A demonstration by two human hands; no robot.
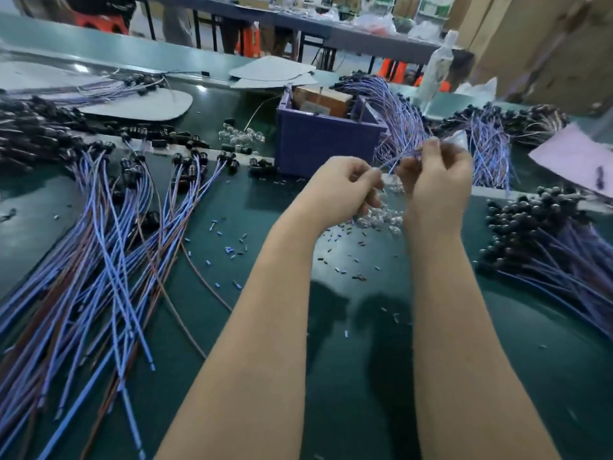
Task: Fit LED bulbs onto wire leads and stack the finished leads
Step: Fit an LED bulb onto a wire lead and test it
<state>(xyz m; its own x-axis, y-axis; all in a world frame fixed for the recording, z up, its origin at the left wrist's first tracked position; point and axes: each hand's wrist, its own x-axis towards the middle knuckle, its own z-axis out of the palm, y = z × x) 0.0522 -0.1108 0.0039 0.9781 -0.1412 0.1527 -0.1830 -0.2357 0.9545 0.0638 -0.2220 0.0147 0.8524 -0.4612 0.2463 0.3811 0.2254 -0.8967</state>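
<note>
Slippage looked the main risk: the left hand (345,187) and right hand (434,180), fingers curled, both pinched one wire lead (396,161) above the loose bulbs (381,215), just off centre toward 1 o'clock. Whether a bulb sat at the left fingertips was too blurred to tell. A skewed push could bend its legs or drop it among the cut scraps (238,250).

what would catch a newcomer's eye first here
In the middle, the left hand and right hand pinch one thin wire between them, over a small heap of clear bulbs. Long blue and brown wires fan across the green table on the left, and a purple box stands just beyond the hands.
</note>
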